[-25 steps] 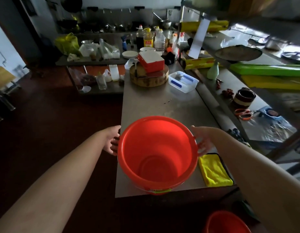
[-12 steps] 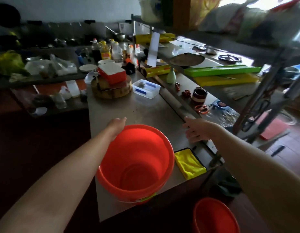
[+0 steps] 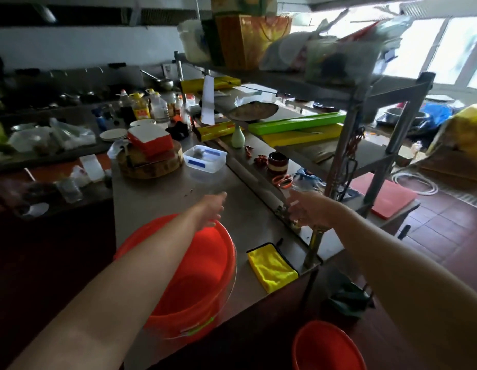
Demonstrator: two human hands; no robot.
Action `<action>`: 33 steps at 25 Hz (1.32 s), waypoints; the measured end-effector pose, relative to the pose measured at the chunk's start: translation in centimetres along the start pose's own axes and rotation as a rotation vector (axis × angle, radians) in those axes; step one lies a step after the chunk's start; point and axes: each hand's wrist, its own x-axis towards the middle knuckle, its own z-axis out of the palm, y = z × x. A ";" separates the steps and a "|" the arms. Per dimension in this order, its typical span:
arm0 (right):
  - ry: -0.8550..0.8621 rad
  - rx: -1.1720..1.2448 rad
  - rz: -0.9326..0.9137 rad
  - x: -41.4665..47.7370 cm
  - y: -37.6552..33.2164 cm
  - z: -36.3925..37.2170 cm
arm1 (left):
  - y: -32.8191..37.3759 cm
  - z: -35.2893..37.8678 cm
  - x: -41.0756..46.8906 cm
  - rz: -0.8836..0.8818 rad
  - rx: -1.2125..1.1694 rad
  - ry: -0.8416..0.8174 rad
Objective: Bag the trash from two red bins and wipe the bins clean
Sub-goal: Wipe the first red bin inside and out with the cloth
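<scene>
The red bin (image 3: 205, 268) stands upright at the near edge of the bench (image 3: 157, 198), towards its near-left corner. That looks like the weak spot: the left forearm lies across the bin's mouth, and a drag or bump from it could tip the bin off the near edge. The bin is bright orange-red plastic with a smooth inside. What shows of the inside looks empty, so I judge wiping is what it needs next. A green-and-white label shows low on its outer wall.

The left hand (image 3: 212, 208) is just past the bin's far rim, its fingers (image 3: 219, 198) stretched forward and holding nothing. The right hand (image 3: 310, 212) reaches to the bench's right edge beside some clear plastic (image 3: 298, 189). It is too blurred to tell whether it grips anything, and a hasty grab there could knock things off.

The yellow cloth (image 3: 272, 265) lies at the near-right corner, where it could easily slip off. A second red bin (image 3: 325, 348) sits on the floor below.
</scene>
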 end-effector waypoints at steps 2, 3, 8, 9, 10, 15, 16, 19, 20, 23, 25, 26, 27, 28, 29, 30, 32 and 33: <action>-0.052 0.004 -0.021 -0.1 0.2 -1.6 | 0.9 2.4 -0.4 0.000 0.021 -0.011; -0.066 -0.011 -0.019 0.0 0.4 -2.2 | 1.2 3.5 -0.6 -0.006 0.026 -0.024; -0.140 -0.132 0.018 3.2 3.0 -5.2 | 1.0 10.3 0.1 -0.028 -0.035 0.008; -0.153 -0.157 0.019 4.3 3.7 -5.6 | 0.7 11.7 0.5 -0.029 -0.048 0.043; -0.164 -0.173 0.013 5.4 4.5 -5.9 | 0.2 12.9 0.9 -0.039 -0.047 0.069; -0.188 -0.242 -0.024 10.5 9.7 -5.9 | -4.9 18.0 3.3 -0.166 0.013 0.134; -0.173 -0.304 -0.059 11.4 10.8 -5.7 | -6.2 18.7 3.8 -0.190 0.030 0.131; -0.204 -0.364 -0.029 13.9 14.3 -4.7 | -10.0 20.1 5.4 -0.204 0.077 0.150; -0.214 -0.361 -0.012 14.7 15.6 -4.4 | -11.1 20.4 5.8 -0.195 0.100 0.162; -0.176 -0.475 -0.016 17.2 19.2 -3.6 | -14.5 21.8 8.4 -0.160 0.187 0.143; -0.213 -0.638 -0.019 18.2 21.7 -3.2 | -17.0 23.1 9.8 -0.125 0.312 0.132; -0.222 -0.682 -0.022 18.9 23.0 -3.0 | -18.2 23.9 10.3 -0.102 0.392 0.123; -0.220 -0.684 -0.037 19.3 24.1 -2.9 | -19.3 24.6 10.6 -0.064 0.469 0.126; -0.207 -0.676 -0.053 19.6 25.2 -2.8 | -20.5 25.3 10.9 -0.013 0.550 0.131; -0.183 -0.669 -0.047 19.7 26.3 -2.7 | -21.8 26.1 11.4 0.042 0.633 0.127; -0.162 -0.664 -0.036 19.9 27.5 -2.7 | -23.0 27.0 11.7 0.090 0.710 0.116; -0.121 -0.630 0.012 20.2 29.3 -2.6 | -24.9 28.2 12.1 0.133 0.855 0.076; -0.106 -0.602 0.041 20.2 29.9 -2.5 | -25.6 28.5 12.4 0.134 0.898 0.057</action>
